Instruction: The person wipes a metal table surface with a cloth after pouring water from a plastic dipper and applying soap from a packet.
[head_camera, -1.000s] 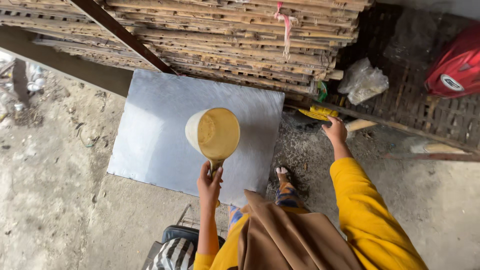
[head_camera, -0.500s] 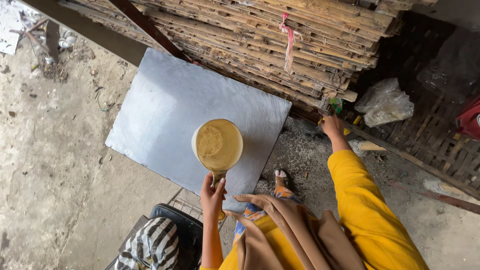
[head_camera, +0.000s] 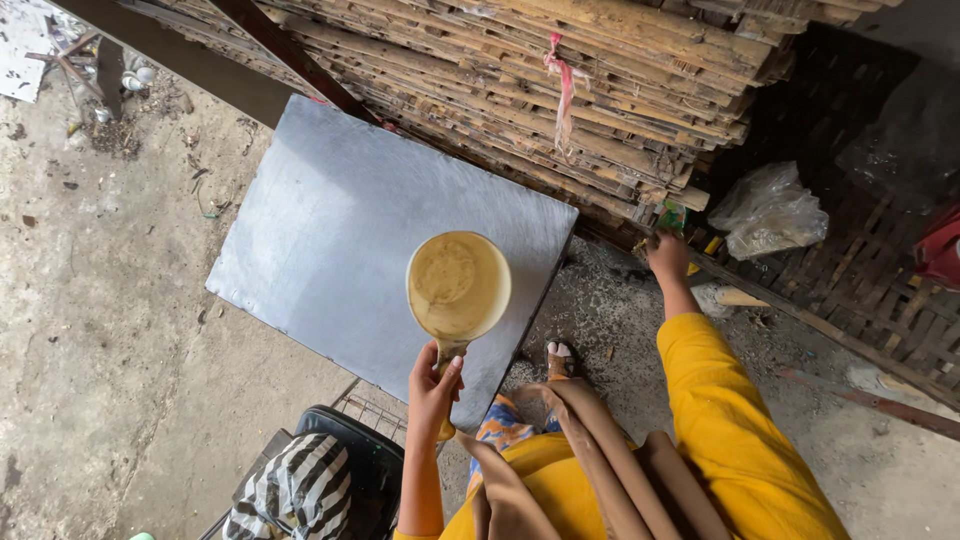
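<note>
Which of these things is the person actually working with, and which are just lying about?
In use:
- yellow scoop, held by its handle in the left hand
- grey metal sheet beneath the scoop
- right hand, reaching to the foot of the stack of bamboo mats

Lying about:
- clear plastic bag
- pink rag
- striped cloth

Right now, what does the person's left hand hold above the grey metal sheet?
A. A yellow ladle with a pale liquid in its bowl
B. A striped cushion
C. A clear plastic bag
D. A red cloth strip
A: the left hand grips the handle of the yellow ladle, whose round bowl holds a pale liquid over the grey metal sheet.
</note>
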